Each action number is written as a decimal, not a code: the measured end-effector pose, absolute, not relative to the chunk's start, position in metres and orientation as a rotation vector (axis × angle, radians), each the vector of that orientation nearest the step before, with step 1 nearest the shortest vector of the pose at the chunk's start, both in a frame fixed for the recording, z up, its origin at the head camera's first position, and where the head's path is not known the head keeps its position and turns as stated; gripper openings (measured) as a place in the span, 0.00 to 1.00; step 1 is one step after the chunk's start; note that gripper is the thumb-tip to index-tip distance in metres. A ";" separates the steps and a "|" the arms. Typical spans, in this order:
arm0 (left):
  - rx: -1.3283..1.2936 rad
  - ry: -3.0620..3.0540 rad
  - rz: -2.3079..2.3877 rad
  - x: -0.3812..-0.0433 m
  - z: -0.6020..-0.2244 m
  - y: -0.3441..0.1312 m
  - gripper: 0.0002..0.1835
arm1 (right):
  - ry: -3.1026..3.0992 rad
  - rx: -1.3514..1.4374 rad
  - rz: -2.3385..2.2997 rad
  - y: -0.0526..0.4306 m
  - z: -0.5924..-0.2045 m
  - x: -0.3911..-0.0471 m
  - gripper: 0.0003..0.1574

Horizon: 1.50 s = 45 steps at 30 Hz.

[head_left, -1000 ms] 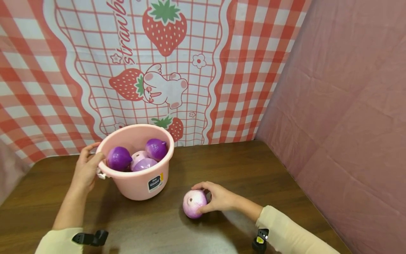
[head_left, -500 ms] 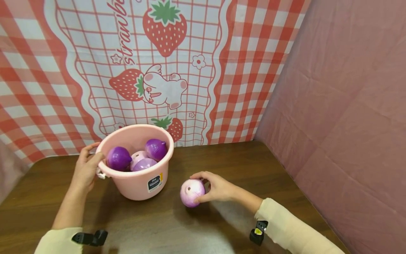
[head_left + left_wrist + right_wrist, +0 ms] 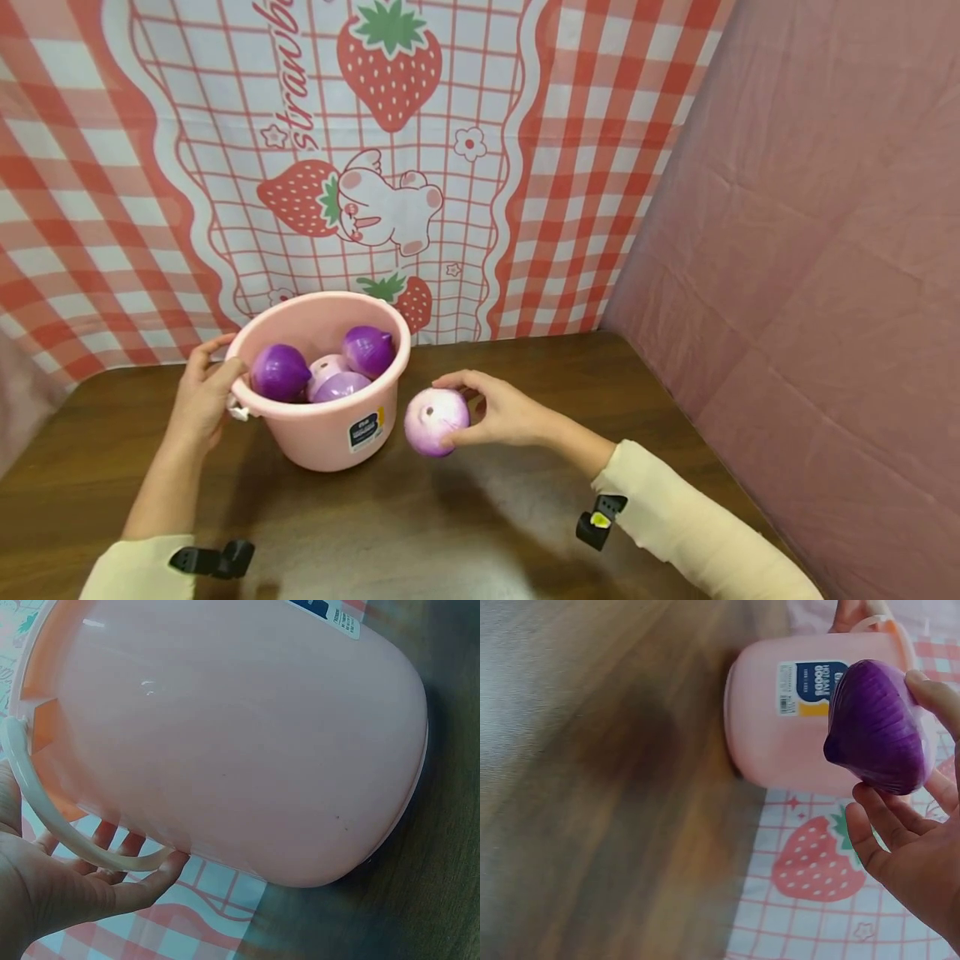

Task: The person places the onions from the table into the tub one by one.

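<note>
A pink plastic bucket (image 3: 330, 442) stands tilted toward me on the left, with several glossy purple onions (image 3: 281, 372) inside. My left hand (image 3: 201, 398) grips the bucket at its left rim, thumb on the rim; in the left wrist view its fingers lie by the pale bucket handle (image 3: 52, 817). Just right of the bucket, my right hand (image 3: 506, 412) holds another purple onion (image 3: 431, 429) between thumb and fingers, raised above the table. The onion's pale holed end faces up in the head view, while the right wrist view shows its dark pointed underside.
A brown wood-grain table (image 3: 375, 533) lies under everything. Behind it hangs a red-and-white checked cloth (image 3: 585, 167) with strawberries printed on it. A plain pink cloth (image 3: 810, 208) closes off the right side.
My right hand has lifted the onion off the table and carried it up and left toward the bucket. The left hand and bucket have stayed practically still.
</note>
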State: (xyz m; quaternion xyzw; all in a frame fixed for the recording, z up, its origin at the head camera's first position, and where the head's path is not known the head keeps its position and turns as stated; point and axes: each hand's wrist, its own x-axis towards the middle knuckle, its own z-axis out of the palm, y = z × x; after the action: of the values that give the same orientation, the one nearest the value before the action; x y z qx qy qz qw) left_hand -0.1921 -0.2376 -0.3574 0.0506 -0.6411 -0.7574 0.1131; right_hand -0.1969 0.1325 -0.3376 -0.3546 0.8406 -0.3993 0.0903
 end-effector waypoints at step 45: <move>0.133 -1.846 -2.243 -0.191 -0.356 -0.237 0.19 | 2.380 -1.069 -1.393 0.085 -0.268 -0.208 0.40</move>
State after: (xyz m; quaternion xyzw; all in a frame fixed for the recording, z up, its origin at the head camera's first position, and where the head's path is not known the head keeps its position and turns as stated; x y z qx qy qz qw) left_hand -0.1907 -0.2365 -0.3562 0.0454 -0.6305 -0.7661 0.1164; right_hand -0.2084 0.0852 -0.2680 -0.3599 0.8012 -0.4691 0.0920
